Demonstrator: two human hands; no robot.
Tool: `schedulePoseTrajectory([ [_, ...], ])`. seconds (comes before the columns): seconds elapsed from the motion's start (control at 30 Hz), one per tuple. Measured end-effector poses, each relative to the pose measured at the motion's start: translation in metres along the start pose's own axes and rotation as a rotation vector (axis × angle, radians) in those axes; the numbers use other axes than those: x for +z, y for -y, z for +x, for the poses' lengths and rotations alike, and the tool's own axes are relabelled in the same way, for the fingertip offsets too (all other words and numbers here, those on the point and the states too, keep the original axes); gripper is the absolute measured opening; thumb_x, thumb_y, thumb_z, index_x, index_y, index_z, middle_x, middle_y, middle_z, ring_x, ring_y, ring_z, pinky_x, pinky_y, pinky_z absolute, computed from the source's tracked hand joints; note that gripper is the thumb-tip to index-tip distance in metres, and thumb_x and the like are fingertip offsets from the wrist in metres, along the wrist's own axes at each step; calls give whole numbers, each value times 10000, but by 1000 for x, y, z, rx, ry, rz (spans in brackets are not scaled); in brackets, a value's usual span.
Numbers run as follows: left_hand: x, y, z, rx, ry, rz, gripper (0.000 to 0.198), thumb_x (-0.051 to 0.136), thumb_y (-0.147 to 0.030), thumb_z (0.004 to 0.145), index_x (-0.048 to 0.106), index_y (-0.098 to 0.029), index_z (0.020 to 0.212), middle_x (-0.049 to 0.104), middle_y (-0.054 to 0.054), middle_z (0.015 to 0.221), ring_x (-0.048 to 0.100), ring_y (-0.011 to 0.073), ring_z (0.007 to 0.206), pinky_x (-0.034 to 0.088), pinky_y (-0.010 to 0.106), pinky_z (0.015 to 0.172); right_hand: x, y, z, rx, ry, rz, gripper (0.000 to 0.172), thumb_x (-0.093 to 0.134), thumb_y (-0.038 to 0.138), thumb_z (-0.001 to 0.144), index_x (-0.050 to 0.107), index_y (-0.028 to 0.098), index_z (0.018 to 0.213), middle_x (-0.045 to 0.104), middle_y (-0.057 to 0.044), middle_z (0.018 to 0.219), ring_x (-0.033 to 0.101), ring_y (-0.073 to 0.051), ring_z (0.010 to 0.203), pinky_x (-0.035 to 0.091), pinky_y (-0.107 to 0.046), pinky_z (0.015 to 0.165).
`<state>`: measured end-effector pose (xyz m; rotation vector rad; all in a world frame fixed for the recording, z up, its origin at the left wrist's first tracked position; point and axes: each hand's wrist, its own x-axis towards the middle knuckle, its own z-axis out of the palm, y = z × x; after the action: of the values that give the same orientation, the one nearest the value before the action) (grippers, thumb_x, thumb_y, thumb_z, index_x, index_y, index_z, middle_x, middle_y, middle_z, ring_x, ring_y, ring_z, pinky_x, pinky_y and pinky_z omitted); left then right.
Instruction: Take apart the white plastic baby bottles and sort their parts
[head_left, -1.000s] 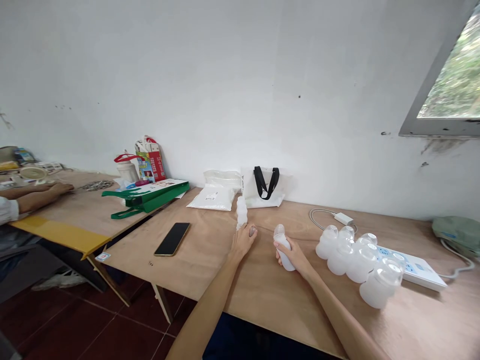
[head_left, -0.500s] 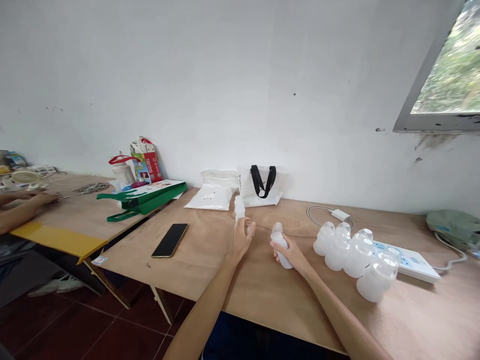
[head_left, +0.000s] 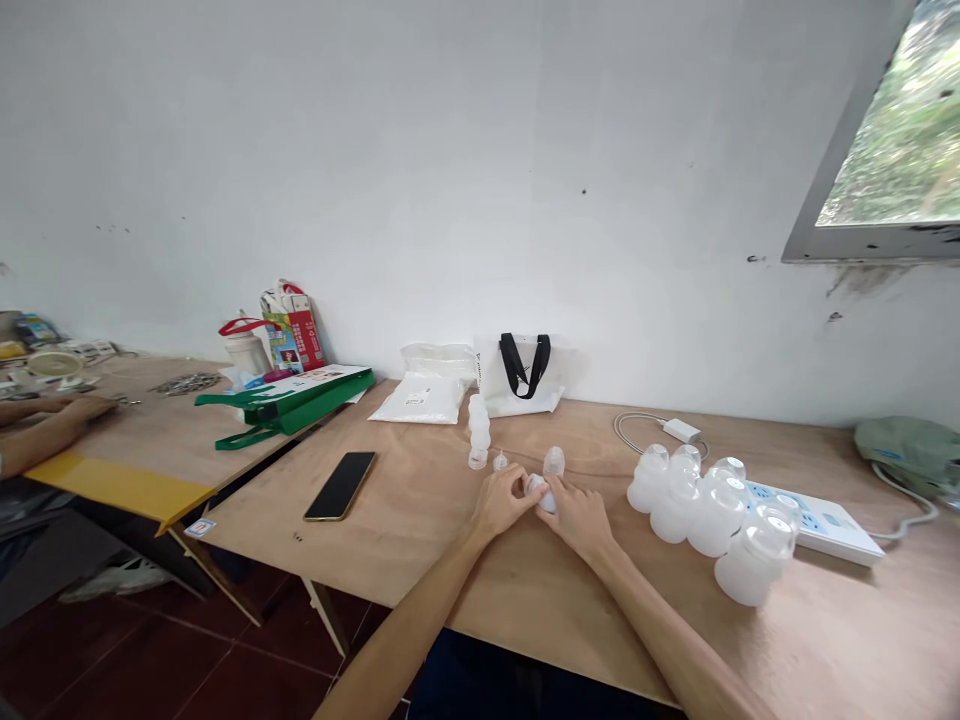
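Note:
My right hand [head_left: 579, 518] is closed around a small white plastic bottle [head_left: 543, 494] that lies low on the wooden table [head_left: 420, 540]. The fingers of my left hand [head_left: 504, 500] pinch the bottle's end, so both hands meet at it. Just beyond them stand a clear cap [head_left: 553, 461], a tiny nozzle piece [head_left: 500, 461] and a stack of small white bottles [head_left: 478, 430].
A cluster of frosted white bottles [head_left: 709, 515] sits to the right, by a white power strip [head_left: 817, 525] and a charger cable [head_left: 660, 430]. A black phone [head_left: 340, 485] lies to the left. White bags [head_left: 427, 395] rest against the wall. Another person's arm [head_left: 37, 430] lies on the neighbouring table.
My left hand came back from the stack of small bottles to the bottle in my right hand. The right hand lowered the bottle to the table. A clear cap now stands beyond the hands.

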<state>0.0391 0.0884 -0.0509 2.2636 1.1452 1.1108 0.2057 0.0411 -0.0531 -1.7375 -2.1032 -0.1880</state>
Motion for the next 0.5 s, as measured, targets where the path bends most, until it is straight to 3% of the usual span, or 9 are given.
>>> schedulePoseTrajectory([
  [0.13, 8, 1, 2, -72, -149, -146, 443, 574, -543, 881, 424, -205, 636, 431, -45, 613, 417, 122, 604, 360, 240, 595, 6, 7, 4, -157, -253, -97, 340, 447, 103, 917, 576, 210, 1212, 705, -141, 1053, 652, -291, 970, 433, -376, 808],
  [0.3, -3, 10, 9, -188, -359, -262, 444, 395, -554, 961, 395, -215, 675, 448, -29, 643, 453, 128, 628, 397, 235, 603, 10, 5, 2, -198, -375, -88, 512, 402, 55, 895, 478, 165, 1389, 653, -170, 1182, 584, -316, 1113, 377, -472, 998],
  [0.37, -15, 19, 10, -231, -442, -221, 417, 376, -558, 970, 430, -220, 732, 480, -22, 683, 477, 137, 650, 404, 242, 622, 9, 0, 1, -213, -419, -4, 489, 396, 92, 928, 451, 168, 1407, 631, -160, 1231, 566, -301, 1142, 370, -470, 1026],
  [0.5, -39, 43, 12, -235, -489, 54, 349, 593, -551, 862, 503, -224, 779, 557, -2, 792, 537, 177, 773, 419, 276, 722, 6, -11, 1, -207, -520, 181, 429, 450, 240, 983, 442, 200, 1410, 601, -142, 1281, 551, -282, 1163, 387, -461, 1031],
])
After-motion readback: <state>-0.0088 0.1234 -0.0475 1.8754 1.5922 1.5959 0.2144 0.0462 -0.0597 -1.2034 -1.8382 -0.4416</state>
